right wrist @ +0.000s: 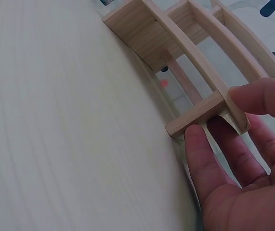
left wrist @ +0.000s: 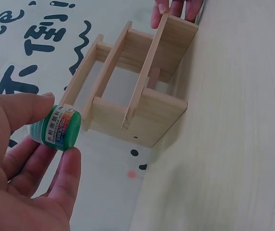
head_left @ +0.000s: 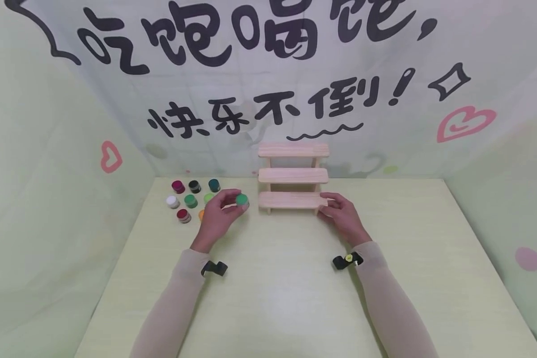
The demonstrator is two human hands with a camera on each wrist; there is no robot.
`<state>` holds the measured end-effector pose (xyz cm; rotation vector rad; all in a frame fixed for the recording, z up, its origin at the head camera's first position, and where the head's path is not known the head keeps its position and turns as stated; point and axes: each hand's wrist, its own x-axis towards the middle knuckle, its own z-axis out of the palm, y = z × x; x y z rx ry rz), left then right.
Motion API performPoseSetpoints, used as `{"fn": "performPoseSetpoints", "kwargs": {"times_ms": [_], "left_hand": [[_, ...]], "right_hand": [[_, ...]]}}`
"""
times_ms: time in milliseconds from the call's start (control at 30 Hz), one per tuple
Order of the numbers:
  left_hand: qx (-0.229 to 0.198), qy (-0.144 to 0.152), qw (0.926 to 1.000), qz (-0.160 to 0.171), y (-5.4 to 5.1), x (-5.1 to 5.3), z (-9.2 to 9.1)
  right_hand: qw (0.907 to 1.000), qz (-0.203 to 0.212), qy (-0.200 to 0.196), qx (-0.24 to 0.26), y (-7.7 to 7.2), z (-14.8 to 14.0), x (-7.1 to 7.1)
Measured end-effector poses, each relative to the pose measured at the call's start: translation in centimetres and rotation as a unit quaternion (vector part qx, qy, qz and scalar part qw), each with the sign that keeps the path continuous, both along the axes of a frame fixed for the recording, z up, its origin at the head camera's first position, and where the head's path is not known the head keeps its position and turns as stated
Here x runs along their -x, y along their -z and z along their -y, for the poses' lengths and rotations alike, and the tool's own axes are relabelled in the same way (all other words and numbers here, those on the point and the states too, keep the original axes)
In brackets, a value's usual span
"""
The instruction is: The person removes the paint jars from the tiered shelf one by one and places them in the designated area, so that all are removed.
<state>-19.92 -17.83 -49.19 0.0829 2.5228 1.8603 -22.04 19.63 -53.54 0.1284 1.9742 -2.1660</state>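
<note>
My left hand (head_left: pixel 218 218) pinches a small green-lidded paint jar (head_left: pixel 242 201) between thumb and fingers, above the table and left of a wooden stand. In the left wrist view the jar (left wrist: pixel 56 127) is tipped on its side and shows a printed label. The three-tier wooden stand (head_left: pixel 293 175) is of pale bare wood and rests on the table by the back wall. At its right end my right hand (head_left: pixel 345 221) grips the lowest step (right wrist: pixel 195 60), thumb on top and fingers underneath, as the right wrist view shows.
Several more paint jars stand at the table's back left, among them a white jar (head_left: pixel 172 202), a black jar (head_left: pixel 194 186) and a dark red jar (head_left: pixel 183 216). My left hand partly covers an orange jar (head_left: pixel 201 215). A printed cloth (head_left: pixel 232 154) hangs behind the table (head_left: pixel 277 288).
</note>
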Motion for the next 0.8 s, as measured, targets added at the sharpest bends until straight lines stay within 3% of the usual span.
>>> {"fn": "performPoseSetpoints", "kwargs": {"times_ms": [567, 800], "left_hand": [[0.006, -0.06, 0.9979, 0.023, -0.2, -0.9, 5.9], [0.018, -0.115, 0.9931, 0.017, -0.1, -1.5, 8.4]], "right_hand": [[0.9999, 0.006, 0.006, -0.01, 0.4, 0.1, 0.1], [0.9999, 0.0, 0.011, -0.001, 0.1, 0.3, -0.3]]}}
